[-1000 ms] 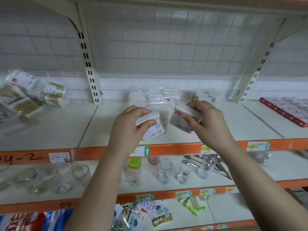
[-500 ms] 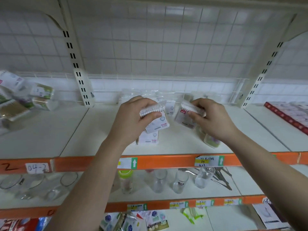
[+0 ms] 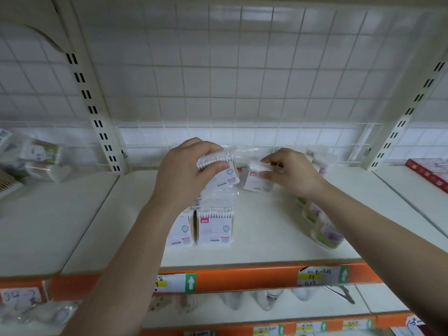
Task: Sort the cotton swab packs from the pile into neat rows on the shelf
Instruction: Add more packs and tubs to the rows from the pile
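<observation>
My left hand (image 3: 186,166) grips a white cotton swab pack (image 3: 224,172) by its top, held above the shelf (image 3: 266,229). My right hand (image 3: 294,172) pinches a second swab pack (image 3: 255,179) by its top edge, its lower end close to the shelf near the back. Below my left hand a row of upright swab packs (image 3: 214,225) stands one behind another, the front pack facing me. More clear-wrapped packs (image 3: 247,154) lie blurred at the back of the shelf between my hands.
Green and purple oval containers (image 3: 324,232) lean in a row under my right forearm. Loose packs (image 3: 41,161) pile up on the left shelf section. Red boxes (image 3: 429,170) lie far right. An orange shelf edge (image 3: 242,275) carries price labels; bottles stand below.
The view has moved closer and higher over the shelf. Both hands have reached farther back with their packs, and the standing row of packs has come into sight beneath my left hand.
</observation>
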Tool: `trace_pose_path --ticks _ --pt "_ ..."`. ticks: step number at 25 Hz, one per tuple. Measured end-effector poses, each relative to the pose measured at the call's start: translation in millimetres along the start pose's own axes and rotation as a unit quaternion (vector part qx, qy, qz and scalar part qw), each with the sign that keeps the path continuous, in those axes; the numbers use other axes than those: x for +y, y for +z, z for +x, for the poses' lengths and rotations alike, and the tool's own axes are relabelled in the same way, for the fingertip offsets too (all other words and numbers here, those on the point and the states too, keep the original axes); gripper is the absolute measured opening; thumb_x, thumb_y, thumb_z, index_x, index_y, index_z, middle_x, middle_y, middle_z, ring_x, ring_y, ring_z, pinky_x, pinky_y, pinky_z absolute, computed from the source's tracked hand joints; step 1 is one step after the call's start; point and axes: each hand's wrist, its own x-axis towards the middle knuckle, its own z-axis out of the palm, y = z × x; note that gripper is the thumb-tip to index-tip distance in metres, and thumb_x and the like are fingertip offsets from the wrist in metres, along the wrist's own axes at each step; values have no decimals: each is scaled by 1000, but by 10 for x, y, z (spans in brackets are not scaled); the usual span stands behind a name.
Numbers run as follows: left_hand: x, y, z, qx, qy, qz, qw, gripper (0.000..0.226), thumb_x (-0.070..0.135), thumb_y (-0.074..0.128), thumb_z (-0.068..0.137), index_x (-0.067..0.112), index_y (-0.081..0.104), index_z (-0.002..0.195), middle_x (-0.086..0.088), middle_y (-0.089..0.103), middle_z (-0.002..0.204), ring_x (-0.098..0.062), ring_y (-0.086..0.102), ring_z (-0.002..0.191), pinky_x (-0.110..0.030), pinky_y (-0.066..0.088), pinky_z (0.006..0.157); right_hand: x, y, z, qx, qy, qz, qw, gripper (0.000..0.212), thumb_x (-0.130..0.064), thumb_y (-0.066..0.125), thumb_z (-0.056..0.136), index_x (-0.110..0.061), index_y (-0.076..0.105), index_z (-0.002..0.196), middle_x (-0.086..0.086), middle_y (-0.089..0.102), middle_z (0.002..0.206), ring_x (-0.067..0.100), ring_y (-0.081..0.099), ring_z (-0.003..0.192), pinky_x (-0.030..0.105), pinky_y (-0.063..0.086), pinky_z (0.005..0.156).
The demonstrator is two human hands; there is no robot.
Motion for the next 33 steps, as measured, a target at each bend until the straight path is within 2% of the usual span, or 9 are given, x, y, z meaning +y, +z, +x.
trace_pose_path --ticks 3,6,10,15,18,21,24,29,33 --pt "-10 23 57 3 -8 8 1000 25 37 71 82 23 69 102 15 63 94 -2 58 91 -26 46 84 32 90 155 -41 -22 -15 999 28 -26 74 79 -15 71 104 1 63 91 12 51 77 22 37 67" --pt "17 46 71 11 -19 15 1000 25 35 72 82 22 69 102 14 63 94 -3 58 91 -24 45 84 106 207 257 -84 -43 -31 995 31 -30 74 79 -18 69 108 -2 66 102 9 51 80 17 35 63" --pt "35 81 59 26 -27 31 999 28 40 68 81 22 69 102 16 62 92 -2 58 89 -21 45 81 156 299 362 -113 -73 -51 990 33 -33 72 80 -18 67 109 1 63 101 16 57 87 26 42 74" --pt "60 127 12 30 -38 41 998 28 37 72 81 20 69 102 14 63 93 -1 58 90 -12 42 80 167 249 389 -108 -86 -53 989 38 -35 72 79 -24 67 116 -5 48 92 11 49 80 24 36 70" --pt "74 145 -6 33 -44 40 998 30 42 67 79 22 69 101 17 63 92 1 57 90 -15 43 80 164 236 398 -107 -95 -66 988 39 -38 73 77 -25 66 114 -6 54 93 14 55 87 26 37 69" --pt "85 159 2 36 -44 39 998 31 44 65 78 23 69 100 20 62 90 2 57 90 -13 42 80 159 245 419 -103 -94 -68 988 33 -35 74 76 -17 63 102 -1 60 96 17 54 84 28 38 67" --pt "87 168 9 36 -42 35 998 30 43 65 78 22 69 100 18 63 91 1 57 90 -16 43 81 164 258 433 -108 -97 -62 987 30 -33 74 77 -15 60 97 1 59 96 20 57 86 32 45 74" --pt "86 153 5 33 -39 30 998 29 41 66 79 22 70 100 19 62 91 3 57 90 -11 42 78 181 268 472 -100 -120 -127 979 28 -36 68 83 -16 57 100 1 56 97 23 59 85 28 38 64" --pt "108 170 53 25 -33 12 999 26 34 72 79 19 70 101 20 61 89 4 57 89 -9 40 77 173 261 468 -98 -127 -163 973 31 -40 63 86 -17 56 106 2 55 101 27 60 88 32 44 66"
